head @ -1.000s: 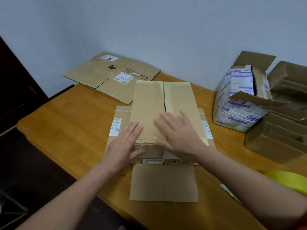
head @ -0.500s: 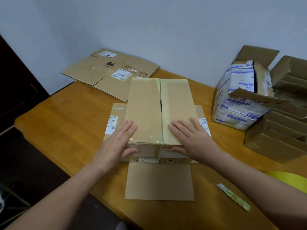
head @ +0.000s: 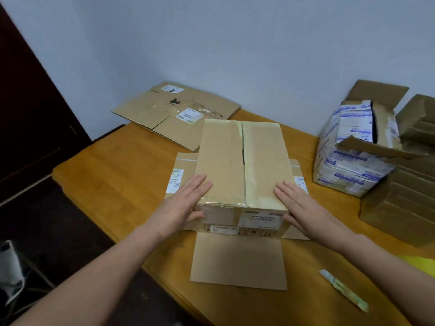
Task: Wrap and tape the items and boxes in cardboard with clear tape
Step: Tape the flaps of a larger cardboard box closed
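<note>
A brown cardboard box [head: 242, 161] stands in the middle of the wooden table [head: 113, 180], its top flaps folded in and taped along the centre seam. Clear tape shines along its near top edge. Unfolded flaps lie flat on the table around its base, one large flap [head: 237, 260] toward me. My left hand [head: 183, 205] lies flat on the box's near left corner, fingers straight. My right hand [head: 303, 208] lies flat on the near right corner, thumb on the front face.
A flattened carton [head: 174, 114] with labels lies at the back left. At the right stand an open box of white and blue packs [head: 353, 151] and stacked cardboard [head: 404, 198]. A small utility knife [head: 341, 288] lies near the front right, beside a yellow object [head: 423, 264].
My right hand slid from the middle of the box top out to the near right corner. My left hand stayed at the near left corner. The view shifted slightly.
</note>
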